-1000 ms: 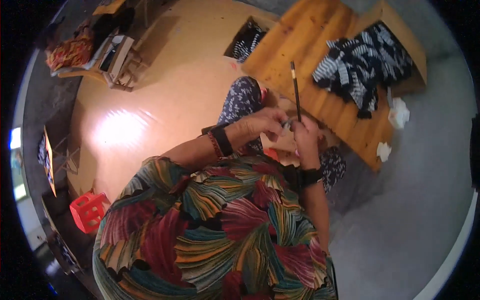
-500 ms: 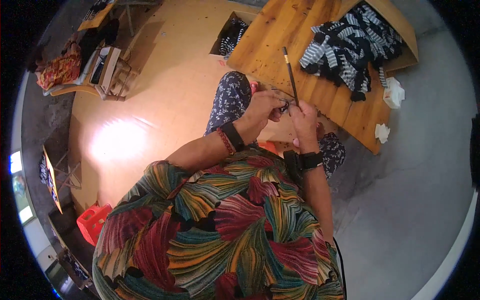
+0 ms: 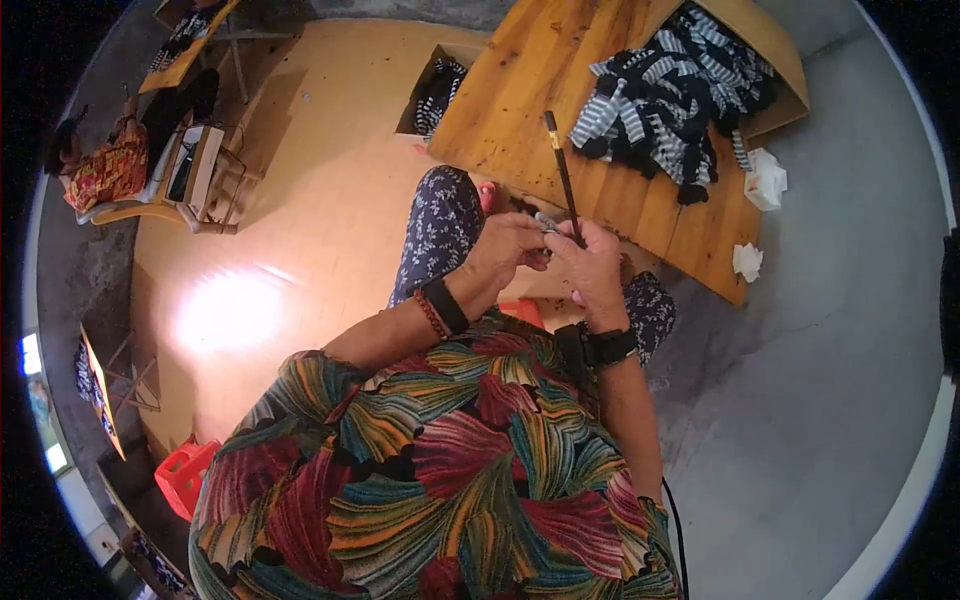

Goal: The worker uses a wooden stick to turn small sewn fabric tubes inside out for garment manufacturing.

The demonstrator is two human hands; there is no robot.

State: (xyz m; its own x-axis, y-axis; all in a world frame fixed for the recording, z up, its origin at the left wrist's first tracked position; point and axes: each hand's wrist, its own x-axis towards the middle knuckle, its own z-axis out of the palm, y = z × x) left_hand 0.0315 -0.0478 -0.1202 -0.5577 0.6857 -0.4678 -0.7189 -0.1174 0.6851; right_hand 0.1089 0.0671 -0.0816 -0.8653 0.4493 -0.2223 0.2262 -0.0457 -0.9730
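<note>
My left hand [image 3: 508,249] and my right hand [image 3: 597,268] meet above my lap, near the front edge of the wooden table. A slim dark stick [image 3: 564,178] with a gold band near its tip rises from my right hand, its lower end hidden in the fingers. Between the hands shows a small grey-and-black fabric piece [image 3: 546,222]. My left fingers are closed in a pinch on it, and the right fingertips touch or nearly touch it. Its exact shape is mostly covered.
Grey-and-black striped knit pieces [image 3: 655,110] spill from a cardboard box [image 3: 786,75] onto the wooden table [image 3: 500,120]. White tissue [image 3: 747,262] and a white packet [image 3: 766,180] lie by its right edge. Another box [image 3: 408,112] stands left. Further left sits another person [image 3: 110,170]; a red stool [image 3: 185,478] stands below.
The stick leans a little more to the left at its top. More of the grey fabric piece shows between my fingers. The whole view has shifted slightly.
</note>
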